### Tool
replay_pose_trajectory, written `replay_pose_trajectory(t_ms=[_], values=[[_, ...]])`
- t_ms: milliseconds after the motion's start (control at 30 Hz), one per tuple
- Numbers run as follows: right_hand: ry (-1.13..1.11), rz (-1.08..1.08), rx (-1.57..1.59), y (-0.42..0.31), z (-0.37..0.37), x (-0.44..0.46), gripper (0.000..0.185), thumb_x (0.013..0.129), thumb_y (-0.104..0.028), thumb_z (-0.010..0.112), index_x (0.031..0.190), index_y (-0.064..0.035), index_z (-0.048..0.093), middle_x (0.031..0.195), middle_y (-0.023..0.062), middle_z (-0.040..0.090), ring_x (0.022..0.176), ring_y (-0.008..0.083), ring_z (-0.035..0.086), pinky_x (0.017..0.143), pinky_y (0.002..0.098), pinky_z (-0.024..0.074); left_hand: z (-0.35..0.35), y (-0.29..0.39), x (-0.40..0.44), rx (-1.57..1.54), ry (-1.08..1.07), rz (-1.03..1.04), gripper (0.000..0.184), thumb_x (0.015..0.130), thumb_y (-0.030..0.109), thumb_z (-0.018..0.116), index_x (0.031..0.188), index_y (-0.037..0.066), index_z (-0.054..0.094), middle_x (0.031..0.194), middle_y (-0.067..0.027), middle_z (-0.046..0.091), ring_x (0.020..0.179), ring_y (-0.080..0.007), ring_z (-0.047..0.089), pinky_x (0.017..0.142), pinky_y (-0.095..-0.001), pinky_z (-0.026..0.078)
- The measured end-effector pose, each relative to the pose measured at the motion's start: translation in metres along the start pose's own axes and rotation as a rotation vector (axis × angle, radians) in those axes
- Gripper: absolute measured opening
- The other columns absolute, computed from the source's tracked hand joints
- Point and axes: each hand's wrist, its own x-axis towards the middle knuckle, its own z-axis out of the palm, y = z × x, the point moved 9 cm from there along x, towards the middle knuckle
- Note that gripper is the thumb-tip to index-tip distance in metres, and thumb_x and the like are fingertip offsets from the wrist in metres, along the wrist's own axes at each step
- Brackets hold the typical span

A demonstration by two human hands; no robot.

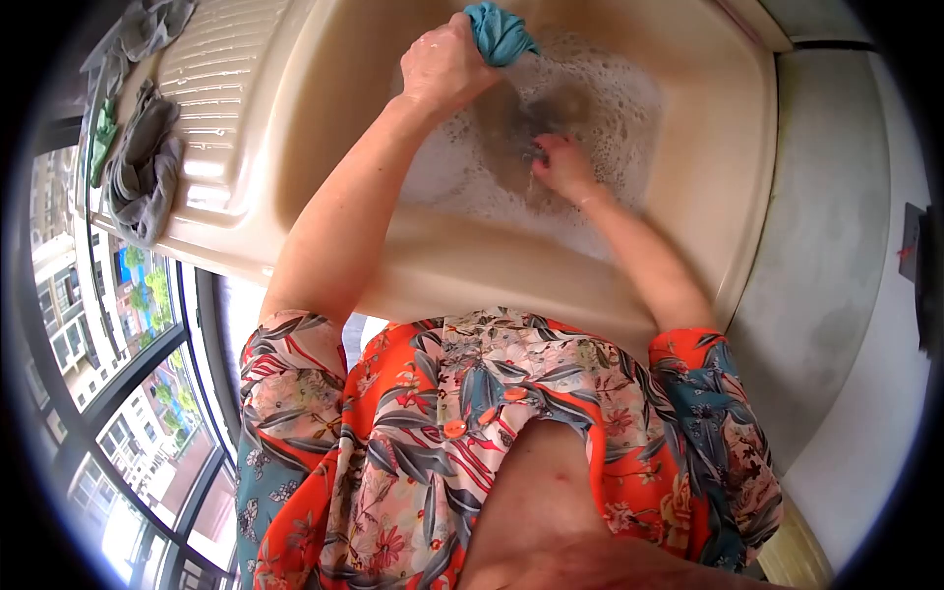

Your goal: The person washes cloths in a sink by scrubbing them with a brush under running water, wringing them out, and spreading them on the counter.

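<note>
My left hand [447, 67] is closed around a bunched, wet teal cloth [501, 35], held above the water near the far side of the basin. Lower and to the right, my right hand [564, 168] dips into cloudy, soapy water [615, 108] with its fingers curled. A dark, blurred shape [562, 102] shows in the water just beyond those fingers. Whether they grip part of it I cannot make out. Both hands are inside the beige laundry sink [716, 147].
Left of the basin is a ribbed washboard slope [211, 93]. Grey wet cloths [143, 182] and a small green cloth [102, 138] lie along its outer edge. Windows [147, 413] stand at the left; a grey panel [826, 226] borders the sink on the right.
</note>
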Motion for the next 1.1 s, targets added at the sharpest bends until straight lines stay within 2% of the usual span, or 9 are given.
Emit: replay_pose_trajectory(t_ms=[67,133,200,333,567,633,767,867,1100], values=[[0.074,0.079,0.284,0.026,-0.015,0.000,0.032,0.075,-0.022,0.060,0.103,-0.0080,0.057,0.081,0.0100,0.062,0.066,0.0258,0.059,0.062,0.0370,0.0519,-0.002,-0.002,0.007,-0.005,-0.010,-0.005,0.041,0.063,0.027,0.065,0.094,0.002,0.052,0.084,-0.0148,0.062,0.083,-0.0316,0.059,0.071,-0.0396,0.047],[-0.160,0.428,0.544,0.035,-0.053,-0.034,0.029,0.074,-0.021,0.060,0.100,-0.0068,0.058,0.068,0.0066,0.057,0.050,0.0166,0.053,0.043,0.0300,0.0468,-0.008,0.008,0.008,-0.011,0.014,0.017,0.041,0.063,0.027,0.065,0.093,0.003,0.053,0.085,-0.0145,0.062,0.084,-0.0312,0.059,0.071,-0.0399,0.047],[-0.291,0.429,0.546,0.045,-0.061,-0.052,0.033,0.075,-0.022,0.062,0.101,-0.0031,0.054,0.073,0.0034,0.057,0.058,0.0090,0.052,0.036,0.0231,0.0400,-0.011,0.007,0.010,-0.009,0.033,0.035,0.041,0.063,0.027,0.065,0.093,0.003,0.054,0.086,-0.0142,0.061,0.084,-0.0308,0.059,0.071,-0.0400,0.048],[-0.262,0.439,0.523,0.044,-0.082,-0.080,0.031,0.076,-0.022,0.062,0.100,-0.0031,0.054,0.073,0.0043,0.056,0.052,0.0092,0.049,0.036,0.0230,0.0397,-0.034,0.004,0.015,0.026,0.122,0.117,0.041,0.061,0.030,0.068,0.091,0.004,0.057,0.089,-0.0131,0.059,0.087,-0.0304,0.057,0.074,-0.0402,0.047],[-0.033,0.258,0.581,0.000,-0.133,-0.093,0.026,0.075,-0.015,0.061,0.096,-0.0003,0.058,0.078,0.0055,0.060,0.066,0.0112,0.054,0.059,0.0262,0.0452,-0.116,-0.019,0.026,-0.111,0.454,0.177,0.046,0.059,0.028,0.068,0.093,0.001,0.053,0.087,-0.0185,0.058,0.085,-0.0345,0.056,0.074,-0.0417,0.045],[-0.037,0.203,0.576,-0.016,-0.140,-0.096,0.027,0.075,-0.014,0.062,0.098,-0.0012,0.057,0.076,0.0045,0.059,0.065,0.0096,0.053,0.053,0.0249,0.0438,-0.138,-0.044,0.029,-0.229,0.525,0.174,0.046,0.058,0.027,0.068,0.093,0.001,0.053,0.086,-0.0195,0.058,0.084,-0.0354,0.056,0.074,-0.0420,0.045],[-0.023,0.084,0.585,-0.032,-0.142,-0.097,0.026,0.074,-0.012,0.061,0.097,-0.0006,0.058,0.081,0.0092,0.062,0.073,0.0160,0.057,0.068,0.0283,0.0456,-0.140,-0.081,0.034,-0.260,0.575,0.103,0.046,0.058,0.027,0.068,0.092,0.001,0.054,0.087,-0.0195,0.058,0.084,-0.0358,0.056,0.074,-0.0422,0.045],[-0.043,0.166,0.519,-0.032,-0.146,-0.100,0.027,0.073,-0.013,0.062,0.098,-0.0014,0.058,0.082,0.0112,0.063,0.074,0.0183,0.058,0.069,0.0293,0.0455,-0.127,-0.083,0.031,-0.222,0.606,0.085,0.045,0.057,0.027,0.068,0.092,0.002,0.054,0.087,-0.0195,0.058,0.084,-0.0362,0.056,0.074,-0.0424,0.045],[-0.180,0.217,0.240,0.071,-0.102,-0.115,0.030,0.071,-0.018,0.064,0.098,-0.0047,0.059,0.080,0.0108,0.063,0.070,0.0178,0.058,0.062,0.0318,0.0470,-0.111,-0.072,0.028,-0.163,0.643,0.120,0.044,0.055,0.027,0.067,0.091,0.003,0.056,0.088,-0.0195,0.059,0.085,-0.0369,0.055,0.075,-0.0427,0.044]])
